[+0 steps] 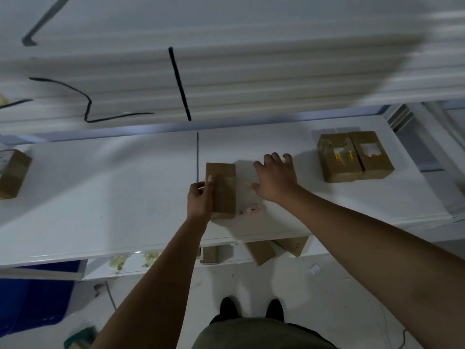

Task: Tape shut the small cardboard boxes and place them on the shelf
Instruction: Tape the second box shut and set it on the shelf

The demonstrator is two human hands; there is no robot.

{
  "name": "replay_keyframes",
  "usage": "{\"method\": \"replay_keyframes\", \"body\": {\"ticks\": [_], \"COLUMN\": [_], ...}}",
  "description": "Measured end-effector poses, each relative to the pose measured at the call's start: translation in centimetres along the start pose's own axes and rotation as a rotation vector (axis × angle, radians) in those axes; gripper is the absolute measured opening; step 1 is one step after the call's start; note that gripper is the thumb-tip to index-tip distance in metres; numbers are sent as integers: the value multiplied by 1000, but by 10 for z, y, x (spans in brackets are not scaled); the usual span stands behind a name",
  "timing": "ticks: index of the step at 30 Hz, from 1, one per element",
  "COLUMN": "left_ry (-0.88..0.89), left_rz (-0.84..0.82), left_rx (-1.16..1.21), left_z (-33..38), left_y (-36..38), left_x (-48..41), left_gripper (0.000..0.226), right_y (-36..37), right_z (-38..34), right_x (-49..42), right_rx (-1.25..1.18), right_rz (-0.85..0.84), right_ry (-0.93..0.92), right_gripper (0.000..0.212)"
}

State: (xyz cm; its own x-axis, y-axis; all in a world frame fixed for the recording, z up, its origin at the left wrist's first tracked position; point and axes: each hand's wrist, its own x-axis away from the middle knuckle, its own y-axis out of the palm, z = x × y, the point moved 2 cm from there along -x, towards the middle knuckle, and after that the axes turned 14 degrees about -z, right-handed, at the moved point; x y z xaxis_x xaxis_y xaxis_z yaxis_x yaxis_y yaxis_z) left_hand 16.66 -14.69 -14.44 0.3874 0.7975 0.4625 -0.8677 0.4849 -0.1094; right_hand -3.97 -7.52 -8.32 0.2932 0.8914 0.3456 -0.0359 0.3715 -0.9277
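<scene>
A small brown cardboard box (222, 187) lies on the white shelf surface (100, 197) near the middle. My left hand (200, 201) grips its left side, thumb on top. My right hand (275, 176) hovers just right of the box with fingers spread, holding nothing. A small pink tape cutter (253, 209) lies at the box's near right corner. Two taped boxes (353, 156) stand side by side at the right of the shelf. Another box (12, 172) sits at the left edge.
An upper shelf board (201, 84) with black marks overhangs the back. Below the front edge, a lower level holds more cardboard boxes (260, 250). A blue bin (37, 298) stands on the floor at left. My feet (251, 308) are on the white floor.
</scene>
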Motion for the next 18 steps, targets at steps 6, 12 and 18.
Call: {"method": "replay_keyframes", "body": {"ticks": [6,12,18], "left_ry": [-4,11,24], "left_rz": [47,52,57], "left_rx": [-40,-32,-60], "left_z": [4,-1,-4], "left_y": [3,3,2], "left_x": [1,-3,-1], "left_gripper": [61,62,63], "right_y": [-1,47,67], "right_z": [-3,-17,-15], "right_x": [35,60,65], "right_rx": [-231,-350,-514], "right_rz": [537,108,-45], "right_ry": [-376,-318,-261], "right_gripper": [13,29,28]}}
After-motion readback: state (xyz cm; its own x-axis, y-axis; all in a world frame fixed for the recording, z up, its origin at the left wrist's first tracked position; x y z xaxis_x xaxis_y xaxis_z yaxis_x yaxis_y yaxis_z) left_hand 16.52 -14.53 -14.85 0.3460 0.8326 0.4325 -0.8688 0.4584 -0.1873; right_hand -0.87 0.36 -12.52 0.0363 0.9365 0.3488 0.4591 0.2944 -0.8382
